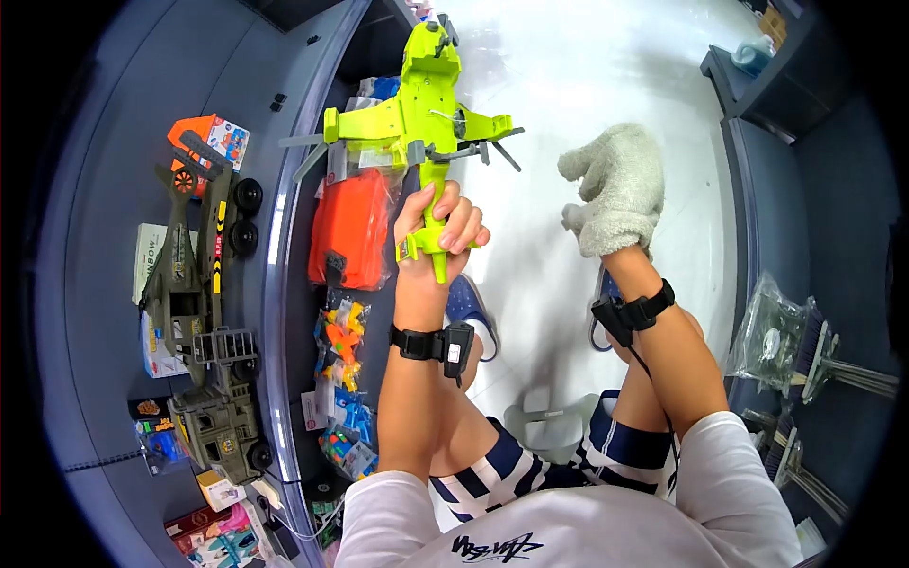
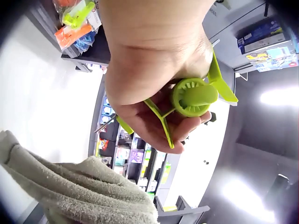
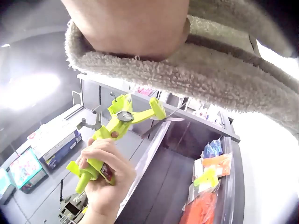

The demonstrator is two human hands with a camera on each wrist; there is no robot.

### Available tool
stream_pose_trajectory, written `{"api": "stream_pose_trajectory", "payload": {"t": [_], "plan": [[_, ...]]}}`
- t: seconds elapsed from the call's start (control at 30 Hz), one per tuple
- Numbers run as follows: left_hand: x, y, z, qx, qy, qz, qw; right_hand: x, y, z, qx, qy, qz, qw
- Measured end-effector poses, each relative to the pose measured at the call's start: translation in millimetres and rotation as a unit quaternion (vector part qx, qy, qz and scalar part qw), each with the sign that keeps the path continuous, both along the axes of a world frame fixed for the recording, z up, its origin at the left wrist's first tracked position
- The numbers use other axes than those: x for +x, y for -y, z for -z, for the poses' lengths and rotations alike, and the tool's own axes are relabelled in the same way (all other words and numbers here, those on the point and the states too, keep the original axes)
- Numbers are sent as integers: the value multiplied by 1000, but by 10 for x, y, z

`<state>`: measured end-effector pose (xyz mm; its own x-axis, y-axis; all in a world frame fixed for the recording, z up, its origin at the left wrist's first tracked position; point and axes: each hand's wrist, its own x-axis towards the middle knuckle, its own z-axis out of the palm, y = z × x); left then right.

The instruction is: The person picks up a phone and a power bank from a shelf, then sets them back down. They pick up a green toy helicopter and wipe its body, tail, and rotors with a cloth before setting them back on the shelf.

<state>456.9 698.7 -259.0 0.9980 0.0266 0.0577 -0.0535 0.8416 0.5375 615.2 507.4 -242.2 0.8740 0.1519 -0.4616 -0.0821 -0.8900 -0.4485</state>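
My left hand (image 1: 461, 225) grips a lime-green toy plane (image 1: 431, 109) around the narrow tail, its nose pointing away from me. Grey rotor blades (image 1: 308, 151) stick out at the wing tips. Seen from the left wrist, the tail end (image 2: 194, 98) pokes out between palm and fingers. A fuzzy grey cleaning mitt (image 1: 630, 222) covers my right hand (image 1: 611, 180), which hangs to the right of the plane, apart from it. Inside the mitt the fingers bend loosely, thumb apart, with nothing between them. The mitt's folds (image 2: 84, 186) also fill the left wrist view's lower left.
On the left shelf stand an olive toy helicopter (image 1: 180, 275) and a military truck (image 1: 222, 426). Below its edge lie a red-orange packet (image 1: 350, 227) and several bagged toys (image 1: 341, 346). Brushes (image 1: 819, 355) lie at the right shelf. White floor (image 1: 530, 284) runs between the shelves.
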Motion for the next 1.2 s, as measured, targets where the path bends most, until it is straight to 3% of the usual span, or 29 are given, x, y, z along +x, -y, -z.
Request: {"api": "stream_pose_trajectory", "payload": {"t": [0.03, 0.1, 0.13, 0.17, 0.2, 0.23, 0.27, 0.33, 0.37, 0.4, 0.43, 0.47, 0.5, 0.53, 0.57, 0.6, 0.63, 0.67, 0.8, 0.87, 0.93, 1.03, 1.13, 1.2], "plan": [[0, -1, -1, -20, 12, 3, 1000, -34, 12, -56, 2, 2, -1, 1000], [-9, -15, -2, -38, 25, 6, 999, -140, 67, -108, -61, 88, -103, 989], [-13, -21, 0, -49, 30, 7, 998, -43, 93, 266, -60, 89, -104, 989], [-18, -27, 4, -61, 35, 9, 998, 123, 132, 942, 118, 130, 3, 984], [-23, -36, 12, -60, 36, 8, 998, 99, 86, 948, 291, 165, 110, 936], [-25, -46, 17, -61, 44, 7, 997, 120, 131, 787, 96, 94, 59, 989], [-32, -56, 23, -61, 51, 7, 997, 155, 132, 901, 97, 95, 57, 989], [-50, -60, 12, -63, 48, 3, 997, 295, 193, 1498, -83, 215, -62, 971], [-53, -64, 9, -65, 45, 1, 997, 326, 207, 1643, -172, 270, -120, 940], [-52, -71, 10, -65, 45, 1, 997, 265, 211, 1552, -172, 270, -120, 940], [-54, -77, 15, -66, 43, -1, 997, 122, 221, 1310, 180, 206, -94, 957], [-52, -82, 19, -67, 41, -2, 997, -24, 228, 1022, 510, 115, -55, 851], [-48, -83, 13, -67, 41, -2, 997, -98, 231, 815, 773, 10, -9, 634], [-49, -84, 2, -61, 37, -6, 997, -73, 215, 712, 772, 10, -9, 635], [-56, -82, 0, -54, 33, -11, 998, -20, 184, 622, 514, 169, -122, 832], [-63, -85, 3, -55, 33, -13, 998, 8, 160, 539, 183, 305, -220, 908], [-64, -90, 2, -55, 34, -12, 998, -39, 150, 416, 245, 356, -231, 872], [-66, -95, 1, -54, 34, -11, 998, -89, 155, 286, 245, 355, -232, 872], [-65, -109, -6, -52, 36, -9, 998, -386, 162, -523, 111, 367, -317, 867], [-62, -120, -12, -51, 43, -7, 998, -409, 135, -541, 74, 371, -340, 861], [-67, -119, -10, -53, 44, -10, 998, -287, 142, -208, 129, 365, -319, 865], [-65, -129, -12, -53, 43, -15, 998, 64, 140, 453, 332, 301, -238, 862], [-63, -146, -13, -51, 40, -19, 998, 550, 381, 1268, 587, 154, -116, 787], [-67, -155, -12, -50, 39, -17, 998, 1335, 876, 2789, 473, 286, -117, 826]]}}
